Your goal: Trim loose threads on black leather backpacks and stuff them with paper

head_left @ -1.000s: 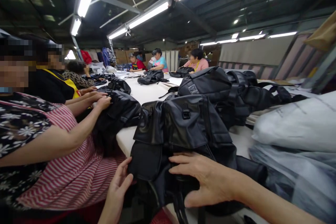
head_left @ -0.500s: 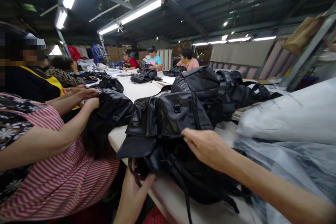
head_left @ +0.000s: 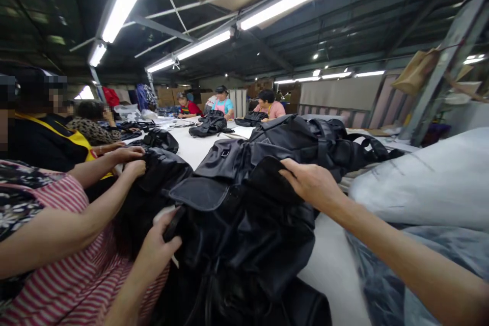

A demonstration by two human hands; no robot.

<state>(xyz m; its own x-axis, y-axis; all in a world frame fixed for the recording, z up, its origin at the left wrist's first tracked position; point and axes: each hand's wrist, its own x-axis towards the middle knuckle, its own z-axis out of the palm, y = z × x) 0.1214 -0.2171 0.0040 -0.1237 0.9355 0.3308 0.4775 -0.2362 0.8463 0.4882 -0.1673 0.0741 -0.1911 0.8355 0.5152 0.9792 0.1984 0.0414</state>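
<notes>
A black bag (head_left: 244,234) is held by the left hand (head_left: 158,244) and right hand (head_left: 311,181); marks on the white sack (head_left: 428,188) are blurred.

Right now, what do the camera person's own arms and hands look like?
The left hand and right hand wear no gloves. The forearms narrow towards the hands, with no sleeve, watch or bracelet showing. A whitish thing is at the left hand; I can't tell if it's worn.

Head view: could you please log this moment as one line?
left hand: holds black bag at left side; right hand: pinches its flap; bag: on white table
</notes>
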